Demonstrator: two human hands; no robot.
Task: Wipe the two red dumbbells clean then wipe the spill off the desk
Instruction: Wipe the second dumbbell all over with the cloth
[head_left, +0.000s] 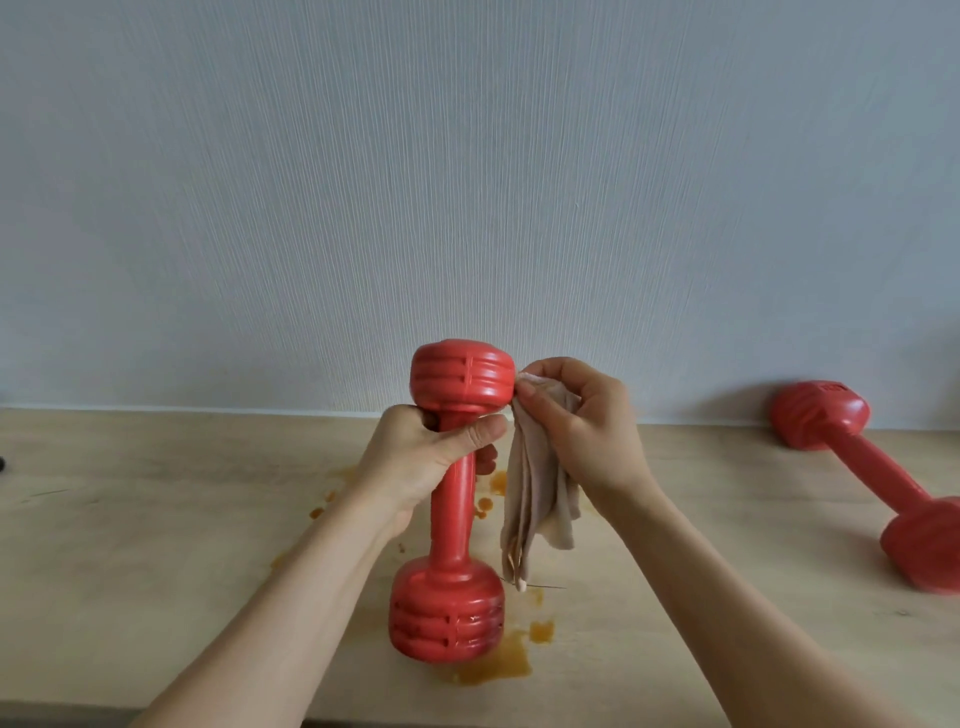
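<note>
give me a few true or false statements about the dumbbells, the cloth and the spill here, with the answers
1. The left hand grips the handle of the upright red plastic dumbbell. True.
2. The right hand holds a blue sponge. False: it pinches a beige cloth against the dumbbell's top head.
3. The second red dumbbell lies on the light wooden desk at the right. True.
4. The desk has been wiped clean. False: the orange-brown spill is on it, around the upright dumbbell.
5. The beige cloth lies flat on the desk. False: it hangs from the right hand.
</note>
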